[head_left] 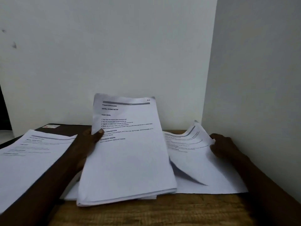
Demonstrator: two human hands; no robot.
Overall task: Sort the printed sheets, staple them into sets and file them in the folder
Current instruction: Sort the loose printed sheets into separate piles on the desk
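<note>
Stack (pixel 128 154) of printed sheets sits at mid bench (pixel 146 211). Its far end is tilted up and its near edge is down on loose sheets beneath. I can read the headings "TASK GOAL" and "REQUIRED PROPS" on the top page; the smaller text is too blurred.

Left grip (pixel 88 144) is grasping the stack at its left edge, about a third of the way down from the top. The thumb (pixel 99 132) is pressed on the printed face. The fingers are behind the paper and hidden from me.

Right grip (pixel 223 147) is pinching the right edge of one sheet (pixel 192 144). That sheet is lifted and bowed upward, with its far corner curling. It rises off the right pile (pixel 211 181), which lies flat just beside the stack, its left part running under the stack.

Left pile (pixel 27 154) lies flat at the bench's left, apart from the stack, with the left forearm between them. It rests on a dark cover (pixel 68 128) that has a small label (pixel 51 126) near its far edge. I cannot tell if this is the folder.

A pale wall (pixel 114 46) stands behind the bench and turns a corner on the right.
</note>
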